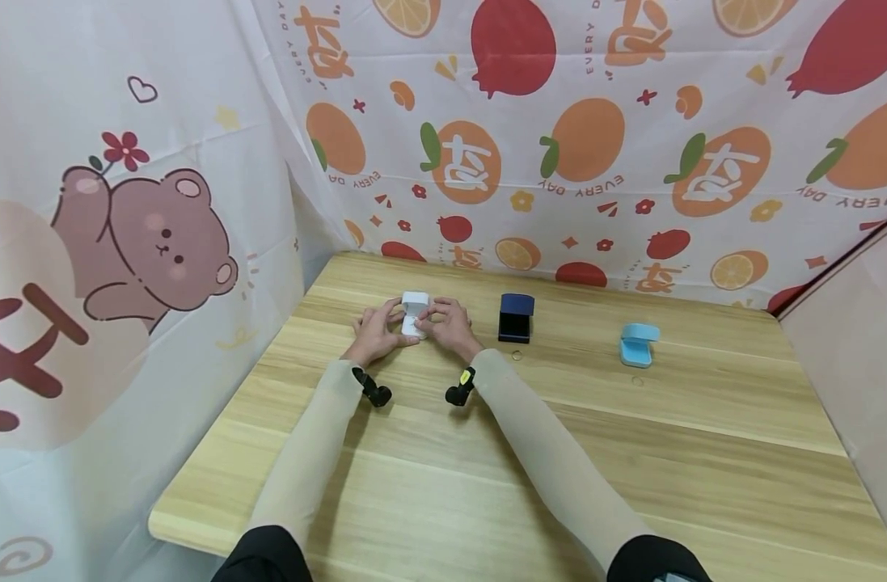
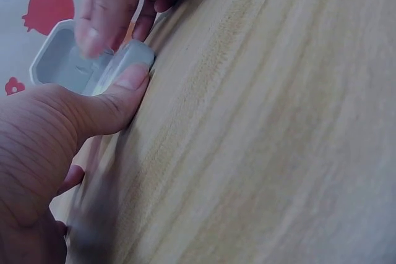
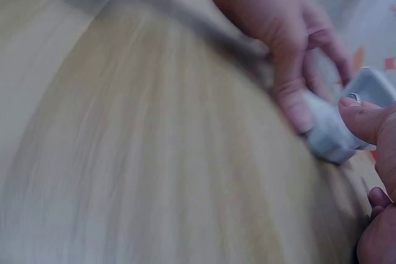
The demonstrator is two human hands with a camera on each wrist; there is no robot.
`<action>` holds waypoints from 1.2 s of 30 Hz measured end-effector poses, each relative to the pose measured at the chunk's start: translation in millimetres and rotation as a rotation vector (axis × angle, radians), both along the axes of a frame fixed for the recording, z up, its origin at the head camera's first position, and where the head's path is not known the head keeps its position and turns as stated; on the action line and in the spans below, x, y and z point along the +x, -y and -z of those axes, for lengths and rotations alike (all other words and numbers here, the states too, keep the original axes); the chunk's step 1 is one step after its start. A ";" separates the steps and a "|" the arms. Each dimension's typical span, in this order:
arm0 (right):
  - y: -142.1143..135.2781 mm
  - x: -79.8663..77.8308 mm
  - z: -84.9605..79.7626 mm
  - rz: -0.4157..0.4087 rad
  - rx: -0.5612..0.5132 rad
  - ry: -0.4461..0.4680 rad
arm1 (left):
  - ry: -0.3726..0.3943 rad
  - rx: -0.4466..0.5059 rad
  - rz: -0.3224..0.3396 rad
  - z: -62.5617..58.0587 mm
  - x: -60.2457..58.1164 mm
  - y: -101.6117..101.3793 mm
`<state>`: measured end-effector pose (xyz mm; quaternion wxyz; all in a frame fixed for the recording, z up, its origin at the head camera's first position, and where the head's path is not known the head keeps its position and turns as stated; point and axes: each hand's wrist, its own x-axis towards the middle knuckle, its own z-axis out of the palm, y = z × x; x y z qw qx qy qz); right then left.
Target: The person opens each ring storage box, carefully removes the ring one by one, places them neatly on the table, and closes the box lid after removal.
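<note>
A small white ring box stands on the table with its lid raised. My left hand grips the box from the left; in the left wrist view its thumb presses on the front of the base. From the other side my right hand reaches over the opening. A silvery ring shows at the tip of the right thumb in the right wrist view, pinched in front of the raised lid. The right index finger is mostly hidden there.
Right of the hands stands an open dark blue ring box, with a gold-coloured ring in front of it. Farther right is an open light blue ring box, a thin ring before it. A printed curtain borders the table's back.
</note>
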<state>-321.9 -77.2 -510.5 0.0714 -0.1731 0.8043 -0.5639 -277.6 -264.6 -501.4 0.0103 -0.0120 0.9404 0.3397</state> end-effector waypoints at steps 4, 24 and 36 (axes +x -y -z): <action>-0.5 -2.5 1.0 0.019 -0.077 0.042 | -0.001 -0.015 -0.008 -0.1 0.9 -0.4; 3.1 -4.0 3.1 0.065 -0.049 0.088 | -0.011 -0.012 -0.001 1.4 -1.2 -0.2; 2.4 -8.1 -1.2 0.061 -0.019 0.064 | -0.017 -0.005 -0.006 1.6 -1.3 -0.4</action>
